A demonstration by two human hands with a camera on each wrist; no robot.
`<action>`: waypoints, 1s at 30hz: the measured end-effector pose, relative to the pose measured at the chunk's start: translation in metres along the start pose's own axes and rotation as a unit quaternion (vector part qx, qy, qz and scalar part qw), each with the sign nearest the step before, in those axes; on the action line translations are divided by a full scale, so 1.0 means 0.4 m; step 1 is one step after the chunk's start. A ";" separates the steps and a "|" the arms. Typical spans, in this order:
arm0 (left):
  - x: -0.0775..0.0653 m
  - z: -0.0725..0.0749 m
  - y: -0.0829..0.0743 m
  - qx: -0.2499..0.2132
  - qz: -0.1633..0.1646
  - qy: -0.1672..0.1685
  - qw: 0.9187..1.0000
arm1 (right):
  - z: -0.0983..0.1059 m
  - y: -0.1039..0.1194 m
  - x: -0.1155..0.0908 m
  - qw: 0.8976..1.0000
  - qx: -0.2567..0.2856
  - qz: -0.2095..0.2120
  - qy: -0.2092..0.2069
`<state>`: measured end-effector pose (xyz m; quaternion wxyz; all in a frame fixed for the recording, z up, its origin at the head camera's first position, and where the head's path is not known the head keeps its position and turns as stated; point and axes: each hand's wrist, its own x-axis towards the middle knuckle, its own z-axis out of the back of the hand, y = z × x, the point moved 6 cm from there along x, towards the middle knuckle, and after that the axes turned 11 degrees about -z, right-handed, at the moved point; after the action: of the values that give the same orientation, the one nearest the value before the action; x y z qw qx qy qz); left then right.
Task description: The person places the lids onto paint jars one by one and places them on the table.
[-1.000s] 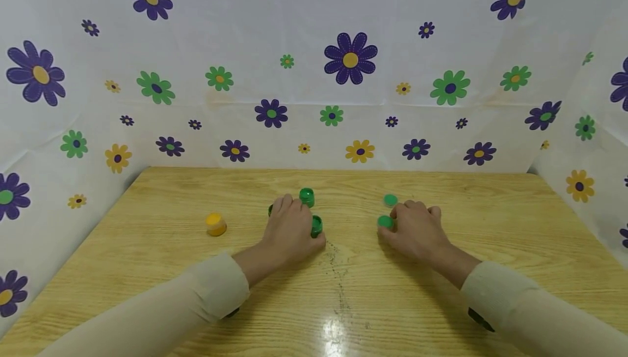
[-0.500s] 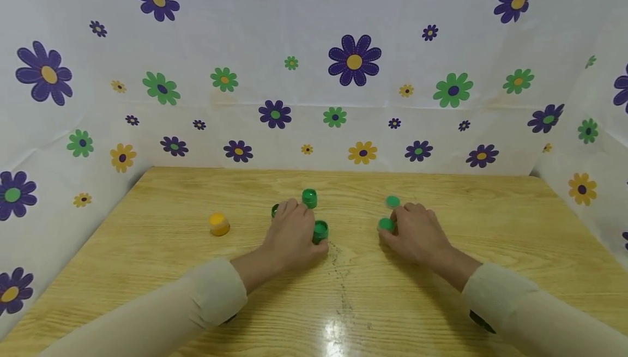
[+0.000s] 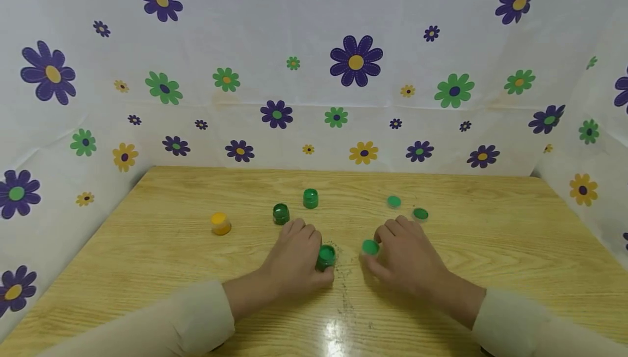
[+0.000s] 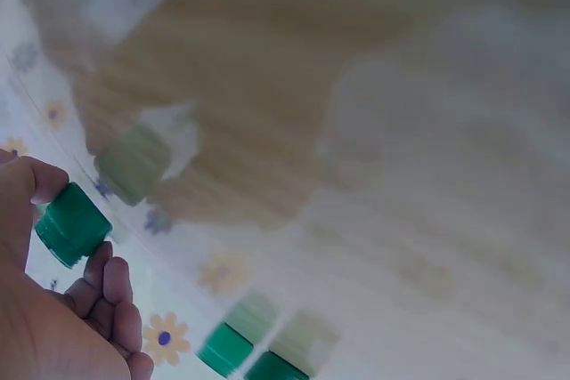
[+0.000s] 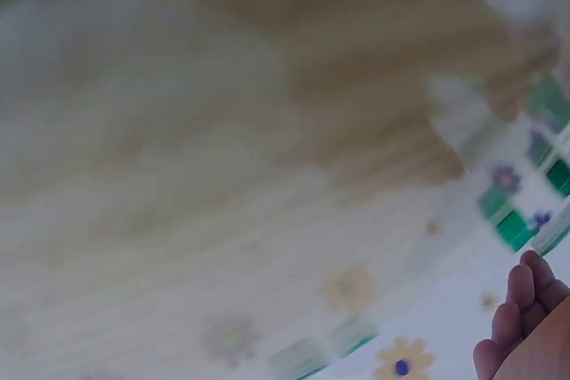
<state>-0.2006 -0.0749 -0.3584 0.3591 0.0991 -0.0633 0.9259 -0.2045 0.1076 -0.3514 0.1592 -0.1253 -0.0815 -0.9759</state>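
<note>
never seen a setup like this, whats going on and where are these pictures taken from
No machine: a person works bare-handed. The wide picture comes from a camera on the head; the two tilted ones come from one on each wrist. The left hand grips an open green jar; the right hand pinches a green lid. On the wooden table stand two more green jars and a yellow jar, with two loose lids farther right. A flowered cloth hangs behind.

Flowered sheeting [image 3: 314, 79] on three sides of a wood-grain table [image 3: 481, 231] marks a screened-off workspace.
</note>
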 end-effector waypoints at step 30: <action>-0.013 0.010 -0.078 -0.045 -0.056 -0.036 0.997 | 0.024 0.071 -0.055 0.979 0.180 0.056 -0.075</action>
<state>-0.1750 -0.0563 -0.3541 0.4122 0.1196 -0.1126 0.8962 -0.1727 0.0894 -0.3447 0.2270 -0.1715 -0.2601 -0.9227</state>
